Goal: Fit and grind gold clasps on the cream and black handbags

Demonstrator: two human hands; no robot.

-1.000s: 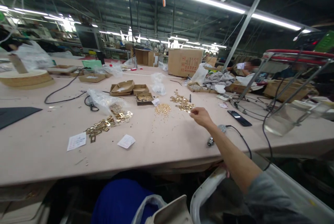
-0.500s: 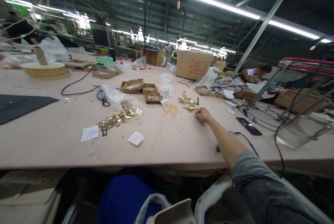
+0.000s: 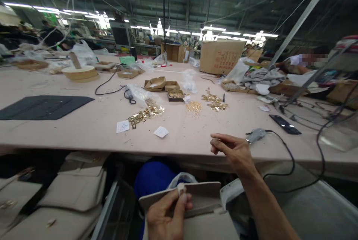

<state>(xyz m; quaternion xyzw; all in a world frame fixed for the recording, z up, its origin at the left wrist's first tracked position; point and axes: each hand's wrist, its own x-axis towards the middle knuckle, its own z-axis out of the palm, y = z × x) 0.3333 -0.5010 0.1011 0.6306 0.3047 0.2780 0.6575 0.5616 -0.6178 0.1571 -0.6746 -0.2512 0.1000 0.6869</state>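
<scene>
My left hand (image 3: 169,214) is closed on a beige bag (image 3: 208,227) low in front of me, thumb and finger pinching the edge of its raised flap (image 3: 203,188). Something whitish shows at those fingertips. Over the table's front edge hovers my right hand (image 3: 232,151), its thumb and fingertips pressed together; whatever they hold is too small to make out. Just behind it lies a grey corded hand tool (image 3: 256,135). Farther back are a heap of gold metal plates (image 3: 214,101) and a scatter of tiny gold pieces (image 3: 194,107).
More gold plates (image 3: 144,115) spill from a plastic bag (image 3: 140,94). Small cardboard boxes (image 3: 156,83) stand behind. A phone (image 3: 285,124) and cables lie at right, a black sheet (image 3: 41,106) at left. Beige bags (image 3: 75,186) are stacked below the table on the left.
My right hand has drawn back from the heap of gold plates toward me. My left hand has come into view, gripping the beige bag's flap. The view has shifted, showing more below the table.
</scene>
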